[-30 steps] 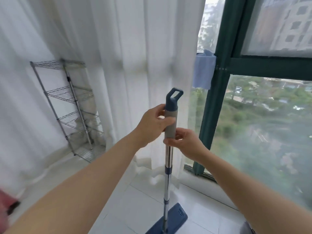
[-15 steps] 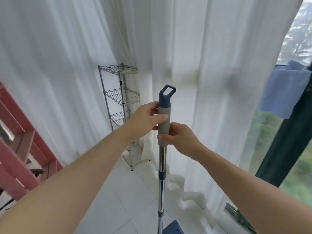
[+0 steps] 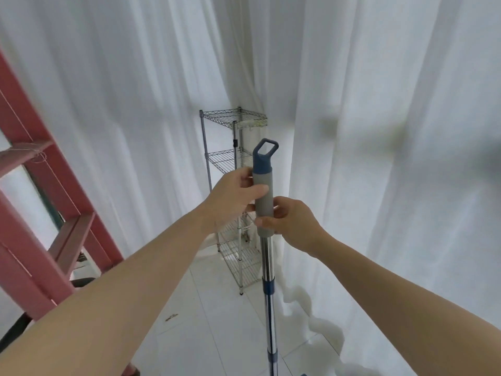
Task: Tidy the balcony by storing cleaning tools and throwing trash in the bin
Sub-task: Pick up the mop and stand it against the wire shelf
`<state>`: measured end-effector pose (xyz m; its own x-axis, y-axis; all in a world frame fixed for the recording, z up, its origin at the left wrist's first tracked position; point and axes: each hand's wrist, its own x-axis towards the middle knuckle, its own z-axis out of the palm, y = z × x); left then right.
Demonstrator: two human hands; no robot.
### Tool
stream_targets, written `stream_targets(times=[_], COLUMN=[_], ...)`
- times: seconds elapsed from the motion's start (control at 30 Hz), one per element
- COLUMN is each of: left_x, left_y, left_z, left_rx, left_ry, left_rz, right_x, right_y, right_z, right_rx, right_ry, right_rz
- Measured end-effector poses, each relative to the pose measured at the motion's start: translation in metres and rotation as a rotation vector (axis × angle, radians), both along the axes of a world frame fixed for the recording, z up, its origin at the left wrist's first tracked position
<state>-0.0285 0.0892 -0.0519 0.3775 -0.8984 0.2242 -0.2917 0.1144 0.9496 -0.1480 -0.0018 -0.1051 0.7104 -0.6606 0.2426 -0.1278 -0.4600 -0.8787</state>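
I hold a mop (image 3: 263, 202) upright in front of me. It has a grey grip, a dark blue loop at the top and a shiny metal pole running down to the floor. My left hand (image 3: 233, 198) wraps the upper part of the grey grip. My right hand (image 3: 291, 222) grips the lower part of it from the right. The mop's head is almost entirely out of view below the frame. A small bit of trash (image 3: 171, 317) lies on the white floor tiles.
A wire shelf rack (image 3: 231, 158) stands in the corner straight ahead, behind the mop. White curtains (image 3: 379, 131) hang along the right and back. A red ladder frame (image 3: 48, 207) leans at the left. Curtain hems pool on the tiles at the right.
The view has swung left: the window and blue cloth have left the frame, the rack has moved to the centre and the red ladder has come in. Both hands keep their grip.
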Motion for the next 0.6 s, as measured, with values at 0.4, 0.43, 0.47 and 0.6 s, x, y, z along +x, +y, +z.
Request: stream_targets(times=[0.4,0.43,0.47,0.6], left_x=[0.111,0.120,0.128,0.162], left_y=[-0.127,-0.139,-0.150,-0.198], left_z=[-0.001,-0.002,-0.002,-0.010], left_rx=[-0.007,-0.006,0.000,0.001], left_ry=[-0.087,-0.102,-0.112,-0.115], left_rz=[0.010,0.014,0.020,0.042], right_x=[0.115,0.125,0.135,0.173], right_y=[-0.117,-0.127,-0.137,-0.187], right_z=[0.002,0.002,0.001,-0.001], right_rx=[0.037,0.039,0.042,0.007], right_ry=[-0.001,-0.004,-0.006,-0.015], right_rz=[-0.062,-0.063,-0.065,-0.081])
